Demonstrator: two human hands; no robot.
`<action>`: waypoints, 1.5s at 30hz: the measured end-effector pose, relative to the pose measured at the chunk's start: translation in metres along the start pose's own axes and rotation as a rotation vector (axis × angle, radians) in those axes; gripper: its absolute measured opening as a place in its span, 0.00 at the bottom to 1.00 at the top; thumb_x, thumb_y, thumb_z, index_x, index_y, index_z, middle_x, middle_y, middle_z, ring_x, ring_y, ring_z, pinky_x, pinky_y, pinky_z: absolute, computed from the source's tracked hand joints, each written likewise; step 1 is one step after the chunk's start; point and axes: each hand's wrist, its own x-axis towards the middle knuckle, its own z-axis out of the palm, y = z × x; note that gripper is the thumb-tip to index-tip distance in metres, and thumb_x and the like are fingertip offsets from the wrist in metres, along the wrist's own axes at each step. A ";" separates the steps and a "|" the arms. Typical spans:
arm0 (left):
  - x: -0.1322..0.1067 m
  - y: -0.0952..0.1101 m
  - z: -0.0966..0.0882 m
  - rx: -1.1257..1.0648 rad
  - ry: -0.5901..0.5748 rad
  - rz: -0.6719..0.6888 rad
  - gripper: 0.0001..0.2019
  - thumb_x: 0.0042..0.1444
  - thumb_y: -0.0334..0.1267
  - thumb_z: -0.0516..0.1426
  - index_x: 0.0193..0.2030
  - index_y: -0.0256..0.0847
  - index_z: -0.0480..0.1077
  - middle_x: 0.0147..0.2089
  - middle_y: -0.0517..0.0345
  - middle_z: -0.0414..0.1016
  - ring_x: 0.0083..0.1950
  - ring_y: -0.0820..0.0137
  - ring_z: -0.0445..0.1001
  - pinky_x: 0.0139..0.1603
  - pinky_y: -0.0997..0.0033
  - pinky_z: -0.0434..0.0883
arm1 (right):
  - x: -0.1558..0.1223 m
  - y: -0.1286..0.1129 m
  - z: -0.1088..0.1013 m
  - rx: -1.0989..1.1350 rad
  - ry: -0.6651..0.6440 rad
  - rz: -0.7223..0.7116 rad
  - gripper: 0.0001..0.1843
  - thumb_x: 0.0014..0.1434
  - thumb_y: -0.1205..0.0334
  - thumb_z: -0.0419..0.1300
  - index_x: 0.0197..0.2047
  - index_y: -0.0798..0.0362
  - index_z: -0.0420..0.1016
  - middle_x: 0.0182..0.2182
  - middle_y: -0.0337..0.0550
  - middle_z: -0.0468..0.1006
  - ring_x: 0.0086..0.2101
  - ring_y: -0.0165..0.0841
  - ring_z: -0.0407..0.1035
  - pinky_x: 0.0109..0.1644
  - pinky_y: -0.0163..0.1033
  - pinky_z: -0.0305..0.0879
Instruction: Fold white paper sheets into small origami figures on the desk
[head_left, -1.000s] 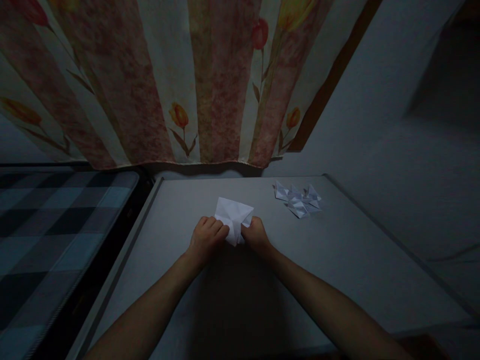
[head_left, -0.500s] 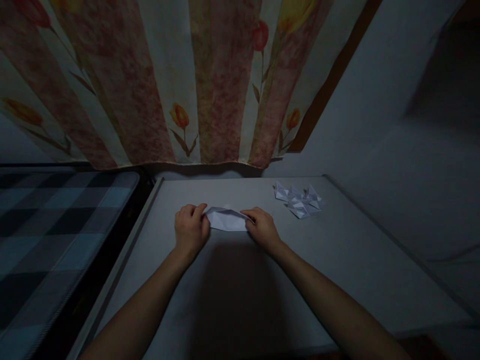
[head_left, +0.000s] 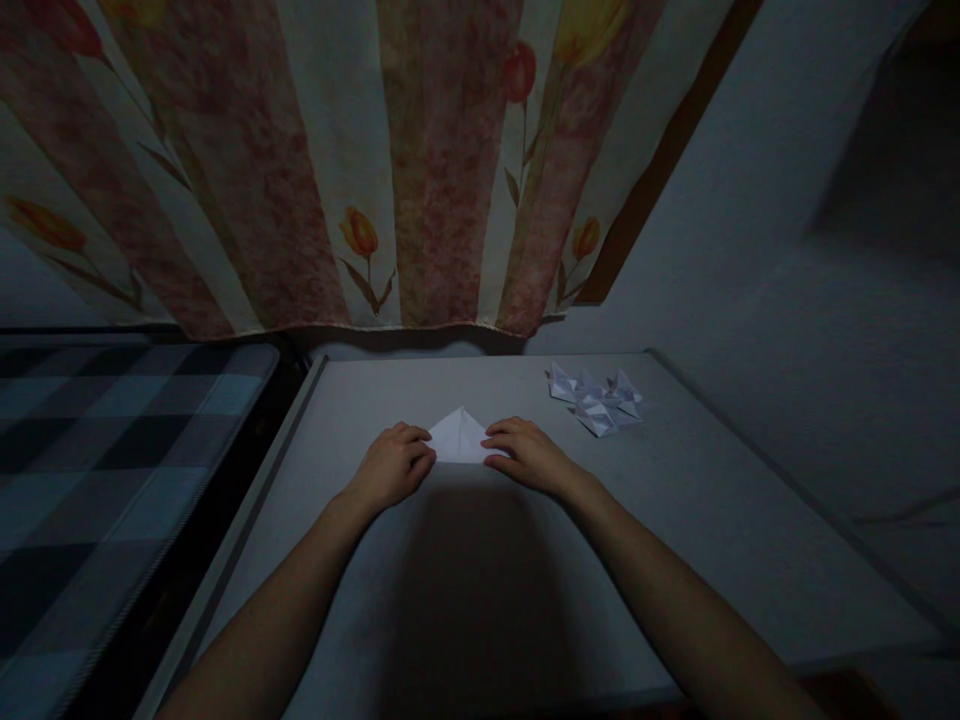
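Observation:
A white folded sheet of paper [head_left: 460, 437] lies on the table as a triangle, its peak pointing away from me and a crease running down its middle. My left hand [head_left: 395, 464] holds the left corner, thumb near the lower edge and fingers above it. On the opposite corner, my right hand [head_left: 529, 456] has its fingers and thumb on the paper, with a small gap between them. The fingertips cover both corners. Beyond my right hand, several small folded paper boats [head_left: 598, 412] sit in a cluster.
The white table [head_left: 697, 560] reaches back to the wall, under a striped curtain [head_left: 442, 180] with tulips. To the left, across a dark gap, is a checked mattress [head_left: 135, 450]. A raised strip [head_left: 247, 510] runs along the table's left edge.
The paper was bulging open between my pinching fingers; now it is a flattened triangle with its peak at the back. My hands have shifted from gripping its ends to lying over its corners.

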 end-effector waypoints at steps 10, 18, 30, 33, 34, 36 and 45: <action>0.002 -0.018 0.010 -0.124 0.028 -0.100 0.21 0.52 0.41 0.60 0.54 0.43 0.69 0.45 0.51 0.72 0.46 0.61 0.68 0.48 0.59 0.66 | 0.004 -0.001 0.009 -0.004 0.088 0.116 0.11 0.52 0.69 0.62 0.40 0.52 0.76 0.37 0.44 0.77 0.41 0.36 0.67 0.46 0.42 0.56; 0.001 -0.001 -0.003 0.115 0.020 -0.011 0.06 0.50 0.28 0.56 0.33 0.42 0.70 0.40 0.52 0.71 0.46 0.59 0.66 0.46 0.58 0.62 | 0.001 0.002 0.000 -0.098 0.065 -0.047 0.11 0.49 0.75 0.59 0.31 0.51 0.78 0.32 0.41 0.78 0.40 0.36 0.66 0.44 0.42 0.53; 0.003 -0.002 0.005 0.072 0.021 -0.079 0.09 0.58 0.42 0.56 0.33 0.39 0.73 0.38 0.51 0.72 0.41 0.63 0.68 0.42 0.61 0.65 | 0.000 0.003 0.005 -0.071 0.152 0.160 0.13 0.55 0.59 0.63 0.44 0.55 0.74 0.44 0.48 0.74 0.44 0.37 0.68 0.48 0.42 0.62; 0.002 -0.005 0.011 0.075 0.065 -0.095 0.09 0.55 0.41 0.59 0.42 0.43 0.74 0.48 0.48 0.70 0.49 0.59 0.67 0.48 0.56 0.66 | 0.001 0.005 0.012 -0.109 0.191 0.227 0.24 0.56 0.57 0.62 0.54 0.55 0.67 0.48 0.50 0.73 0.47 0.40 0.65 0.52 0.44 0.61; 0.002 -0.006 0.012 0.078 0.063 -0.094 0.11 0.55 0.41 0.58 0.44 0.45 0.74 0.53 0.48 0.69 0.53 0.57 0.66 0.52 0.53 0.65 | 0.002 0.006 0.013 -0.128 0.192 0.248 0.23 0.57 0.57 0.61 0.54 0.55 0.67 0.47 0.50 0.73 0.47 0.40 0.65 0.51 0.44 0.60; 0.001 -0.007 0.015 0.073 0.025 -0.101 0.13 0.57 0.40 0.57 0.49 0.49 0.73 0.60 0.50 0.64 0.60 0.54 0.61 0.57 0.48 0.61 | 0.004 0.008 0.014 -0.160 0.194 0.277 0.15 0.60 0.58 0.57 0.48 0.55 0.72 0.43 0.50 0.75 0.44 0.40 0.66 0.49 0.43 0.60; 0.007 -0.010 0.010 -0.779 0.256 -0.411 0.30 0.42 0.36 0.65 0.55 0.39 0.69 0.54 0.48 0.72 0.56 0.56 0.69 0.58 0.54 0.65 | 0.010 0.025 0.014 0.777 0.549 0.564 0.20 0.54 0.44 0.55 0.23 0.53 0.67 0.18 0.35 0.68 0.22 0.30 0.62 0.27 0.34 0.57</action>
